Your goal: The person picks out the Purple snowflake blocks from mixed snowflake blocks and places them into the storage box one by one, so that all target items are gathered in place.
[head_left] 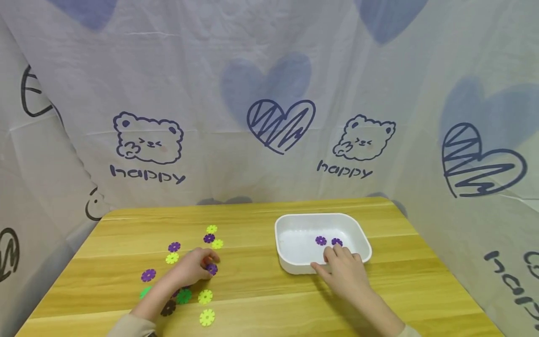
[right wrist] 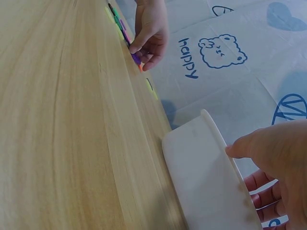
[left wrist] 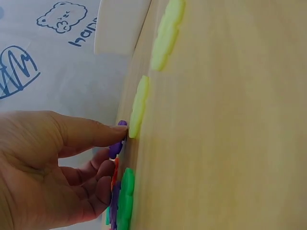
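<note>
My left hand (head_left: 194,267) is at the left of the table, among scattered flower-shaped discs. Its thumb and fingers pinch a purple disc (head_left: 212,269), seen edge-on in the left wrist view under the thumb tip. An orange disc (left wrist: 114,173) and a green disc (left wrist: 126,199) are close by the curled fingers. On the right, my right hand (head_left: 346,274) grips the near rim of a white tray (head_left: 299,268), thumb at the rim and fingers reaching over it. Two purple discs lie inside, one (head_left: 321,240) left of the other (head_left: 337,241), which is just past the fingertips.
Yellow discs (head_left: 207,317), a dark brown disc (head_left: 168,307), a green disc (head_left: 184,296) and several purple ones (head_left: 148,275) lie around the left forearm on the wooden table (head_left: 252,309). A printed cloth (head_left: 210,140) hangs behind the table and along its sides.
</note>
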The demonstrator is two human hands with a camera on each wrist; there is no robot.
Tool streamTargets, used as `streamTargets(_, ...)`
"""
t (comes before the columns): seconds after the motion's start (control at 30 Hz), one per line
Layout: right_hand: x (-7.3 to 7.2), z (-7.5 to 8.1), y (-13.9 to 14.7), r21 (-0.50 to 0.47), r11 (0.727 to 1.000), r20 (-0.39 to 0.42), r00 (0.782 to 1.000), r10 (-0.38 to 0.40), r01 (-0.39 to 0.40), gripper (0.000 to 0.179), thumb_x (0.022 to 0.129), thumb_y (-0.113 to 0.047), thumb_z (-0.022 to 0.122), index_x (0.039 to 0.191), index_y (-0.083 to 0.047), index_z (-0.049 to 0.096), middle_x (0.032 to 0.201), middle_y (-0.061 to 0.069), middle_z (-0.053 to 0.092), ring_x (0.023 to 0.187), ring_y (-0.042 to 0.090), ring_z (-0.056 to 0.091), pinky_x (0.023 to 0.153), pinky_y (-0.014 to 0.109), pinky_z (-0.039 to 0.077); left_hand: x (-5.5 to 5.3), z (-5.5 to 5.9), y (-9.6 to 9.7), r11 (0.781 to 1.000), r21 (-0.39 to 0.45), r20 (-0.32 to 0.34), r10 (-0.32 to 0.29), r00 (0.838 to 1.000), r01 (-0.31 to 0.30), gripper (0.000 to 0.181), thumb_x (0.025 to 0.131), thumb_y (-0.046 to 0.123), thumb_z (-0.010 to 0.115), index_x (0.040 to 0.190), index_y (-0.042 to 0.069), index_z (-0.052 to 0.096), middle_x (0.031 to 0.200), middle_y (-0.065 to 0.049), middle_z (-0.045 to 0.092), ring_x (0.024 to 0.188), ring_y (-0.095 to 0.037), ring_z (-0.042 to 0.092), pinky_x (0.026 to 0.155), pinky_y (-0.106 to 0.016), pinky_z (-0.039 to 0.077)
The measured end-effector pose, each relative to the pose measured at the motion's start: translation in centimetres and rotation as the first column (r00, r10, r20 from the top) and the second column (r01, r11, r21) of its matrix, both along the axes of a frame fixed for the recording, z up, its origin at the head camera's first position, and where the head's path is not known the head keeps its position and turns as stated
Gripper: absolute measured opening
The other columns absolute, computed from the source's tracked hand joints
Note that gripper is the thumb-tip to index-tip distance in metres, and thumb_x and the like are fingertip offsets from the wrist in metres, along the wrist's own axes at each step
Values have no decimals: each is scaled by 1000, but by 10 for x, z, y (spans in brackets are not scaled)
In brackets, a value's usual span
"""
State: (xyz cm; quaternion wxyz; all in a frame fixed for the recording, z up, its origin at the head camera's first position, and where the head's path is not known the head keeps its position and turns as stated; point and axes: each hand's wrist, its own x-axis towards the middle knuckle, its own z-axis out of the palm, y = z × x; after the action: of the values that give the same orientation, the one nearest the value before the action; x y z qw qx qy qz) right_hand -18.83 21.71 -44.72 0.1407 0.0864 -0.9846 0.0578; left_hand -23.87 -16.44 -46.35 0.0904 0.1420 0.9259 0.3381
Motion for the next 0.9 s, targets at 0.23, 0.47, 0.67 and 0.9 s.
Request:
streamTargets(0.23, -1, 2, -1, -9, 1000, 10, 1000, 5, -5, 38, 88, -54, 62, 86, -16, 58, 79, -3, 48, 74, 15, 44, 72, 39, 43, 3, 2, -1, 998, 41, 3, 36, 999, -37, 31, 74, -10, 72, 98, 9, 68, 93, -7, 59, 84, -18, 54, 70, -32, 49)
streamTargets(0.47, 2, 3, 0, -3, 1000, 5, 1000, 6, -6, 36, 88, -52, 63, 86, -16, 57, 79, -3, 49, 74, 15, 44, 71, 38, 43, 7, 13, -6, 987, 162, 58, 13, 998, -22, 26, 79, -6, 69, 103, 4, 65, 88, -6, 58, 81, -17, 54, 64, -26, 50)
streamTargets(0.67, 1, 2, 0, 0, 1000, -7, 1000, 4, -4, 37, 87, -53, 63, 86, -16, 57, 79, -3, 48, 74, 15, 45, 71, 38, 43, 11, 31, -8, 966, 257, 113, -35, 993, 5, 24, 84, 1, 68, 107, 0, 62, 91, -7, 56, 83, -18, 55, 66, -27, 52)
streamTargets(0.9, 1, 2, -1, 1, 1000, 2, 1000, 3, -3, 38, 88, -53, 63, 86, -16, 57, 79, -3, 48, 74, 15, 44, 71, 38, 43, 10, 57, -2, 946, 315, 111, -119, 987, 79, 15, 87, 4, 66, 102, 4, 62, 95, -9, 54, 86, -20, 59, 72, -33, 55)
